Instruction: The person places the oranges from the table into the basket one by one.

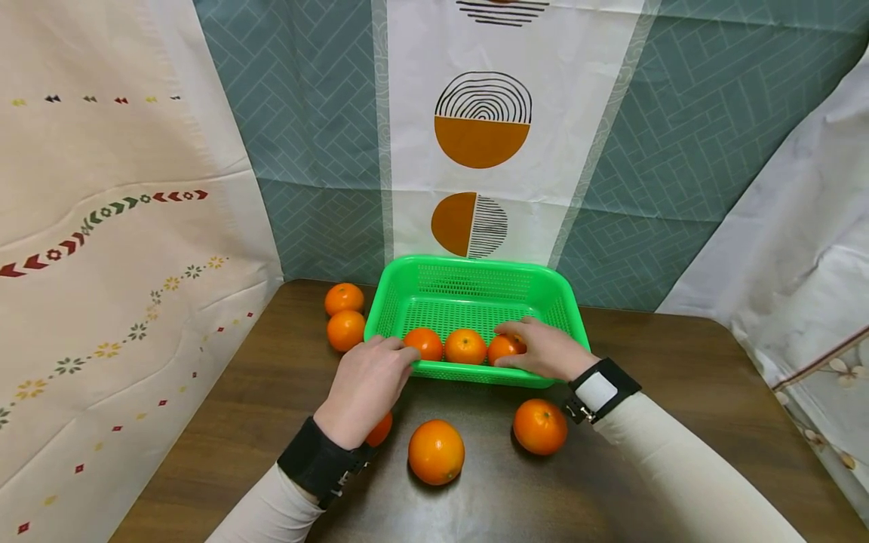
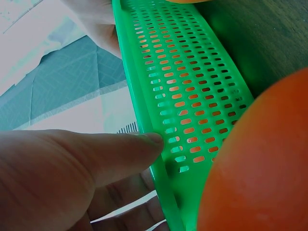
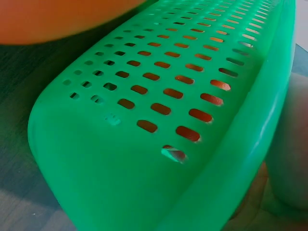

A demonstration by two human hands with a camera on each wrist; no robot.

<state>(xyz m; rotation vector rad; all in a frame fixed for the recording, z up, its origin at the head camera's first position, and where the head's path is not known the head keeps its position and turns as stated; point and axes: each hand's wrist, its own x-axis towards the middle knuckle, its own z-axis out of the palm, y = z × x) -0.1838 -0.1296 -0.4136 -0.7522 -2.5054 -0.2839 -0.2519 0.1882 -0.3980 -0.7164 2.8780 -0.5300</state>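
Note:
A green perforated plastic basket (image 1: 400, 280) sits on the table, with three oranges in a row along its near side. My left hand (image 1: 370, 385) pinches the basket's near left rim; in the left wrist view the thumb (image 2: 120, 154) lies on the outer side and the fingers go behind the wall. Inside the basket, my right hand (image 1: 548, 351) reaches over the near right rim and holds the rightmost orange (image 1: 503, 348) between thumb and fingers. Beside it are the middle orange (image 1: 465, 347) and the left orange (image 1: 424, 343). The right wrist view mostly shows the basket's outer wall (image 3: 115, 163).
On the table in front of the basket lie an orange (image 1: 437, 452), another orange (image 1: 539, 427) and an orange (image 1: 380, 430) partly hidden by my left wrist. Left of the basket, one orange (image 1: 344, 299) stands behind another orange (image 1: 346, 330). A patterned cloth (image 1: 326, 151) hangs close behind.

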